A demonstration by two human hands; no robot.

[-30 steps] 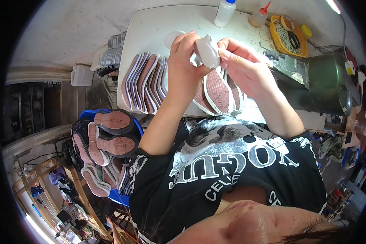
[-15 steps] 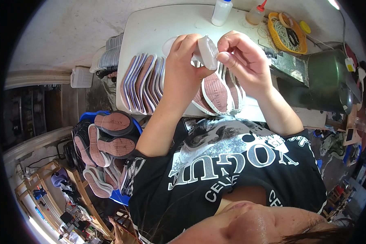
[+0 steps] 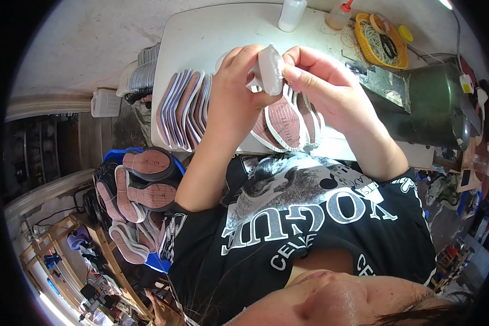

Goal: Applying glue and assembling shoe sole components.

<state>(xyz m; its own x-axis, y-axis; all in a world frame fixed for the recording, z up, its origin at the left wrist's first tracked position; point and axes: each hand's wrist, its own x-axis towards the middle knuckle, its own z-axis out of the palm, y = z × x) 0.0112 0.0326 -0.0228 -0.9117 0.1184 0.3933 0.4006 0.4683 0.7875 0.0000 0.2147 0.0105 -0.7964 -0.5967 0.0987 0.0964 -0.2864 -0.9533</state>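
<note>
A smooth white piece, sole-like in outline (image 3: 270,70), is raised over the white table (image 3: 198,35). My left hand (image 3: 234,89) is wrapped round it, with the thumb below and the fingers above. At its right edge the thumb and forefinger of my right hand (image 3: 328,87) pinch close together; whether they hold only that edge or some small bit is too fine to tell. Under my hands, brown-faced soles with white rims (image 3: 284,122) lie overlapped on the table. Left of my forearm stands a row of similar soles (image 3: 180,108). My hand hides the piece's far part.
At the table's back are a white bottle (image 3: 292,15), a red-tipped squeeze bottle (image 3: 339,16) and a yellow basket of cord (image 3: 383,43). A dark green machine (image 3: 437,106) stands at the right. A blue bin (image 3: 160,264) heaped with bundled soles (image 3: 152,163) is at the lower left.
The white piece has turned slightly in my left hand. My right fingertips have come in against its edge. Both hands appear slightly further left.
</note>
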